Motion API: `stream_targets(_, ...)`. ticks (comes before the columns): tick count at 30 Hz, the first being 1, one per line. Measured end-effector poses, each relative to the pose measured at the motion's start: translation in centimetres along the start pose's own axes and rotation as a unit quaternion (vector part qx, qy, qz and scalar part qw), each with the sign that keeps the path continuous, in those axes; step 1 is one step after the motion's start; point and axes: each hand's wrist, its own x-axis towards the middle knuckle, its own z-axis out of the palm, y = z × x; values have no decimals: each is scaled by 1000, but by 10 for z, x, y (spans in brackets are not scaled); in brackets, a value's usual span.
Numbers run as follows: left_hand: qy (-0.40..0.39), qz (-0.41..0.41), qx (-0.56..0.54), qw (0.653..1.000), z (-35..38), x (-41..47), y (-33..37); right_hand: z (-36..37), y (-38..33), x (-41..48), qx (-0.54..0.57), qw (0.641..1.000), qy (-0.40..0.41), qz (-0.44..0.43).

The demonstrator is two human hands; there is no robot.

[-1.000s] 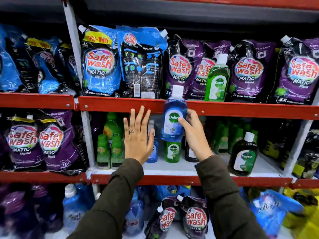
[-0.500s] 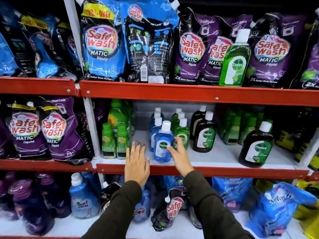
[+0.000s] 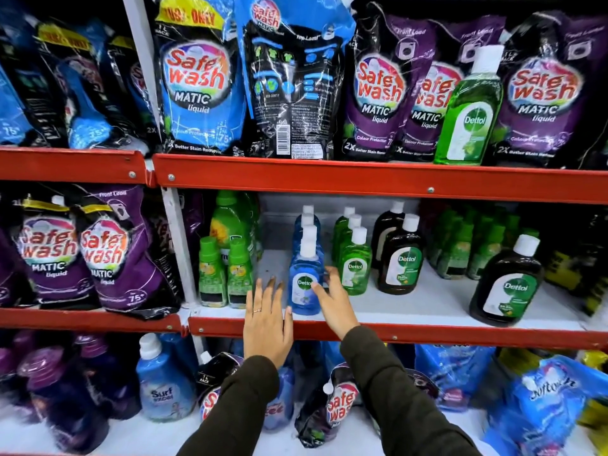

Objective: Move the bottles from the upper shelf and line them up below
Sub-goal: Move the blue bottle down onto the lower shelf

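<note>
A blue Dettol bottle (image 3: 303, 292) stands upright at the front of a row of blue bottles on the white middle shelf (image 3: 424, 306). My right hand (image 3: 333, 301) is on its right side, thumb across the label and fingers behind it. My left hand (image 3: 267, 319) is flat and open just left of the bottle, over the shelf's red front edge, holding nothing. On the upper shelf a large green Dettol bottle (image 3: 470, 110) stands alone in front of purple pouches.
On the middle shelf, green Dettol bottles (image 3: 355, 261), brown Dettol bottles (image 3: 403, 255) and a lone brown bottle (image 3: 506, 284) stand to the right, small green bottles (image 3: 227, 274) to the left. Safewash pouches (image 3: 197, 80) fill the upper shelf. Bare shelf lies between the brown bottles.
My right hand brought the blue bottle down from the level of the upper shelf's edge and set it on the middle shelf. The left hand dropped with it. The view came closer.
</note>
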Motion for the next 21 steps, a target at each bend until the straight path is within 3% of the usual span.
stream_targets(7, 9, -31, -60, 998, 1, -1, 1, -6, 1, -9, -1, 1000, -19, 2)
stream_targets(12, 69, -44, -181, 980, -11, 2, 24, -28, -13, -22, -116, 989, 65, -61)
stream_targets(17, 138, 27, -167, 976, -32, 26, 78, -78, -48, -27, -245, 924, 210, -207)
stream_targets(21, 192, 75, -156, 966, -54, 52, 126, -123, -82, -23, -311, 864, 286, -274)
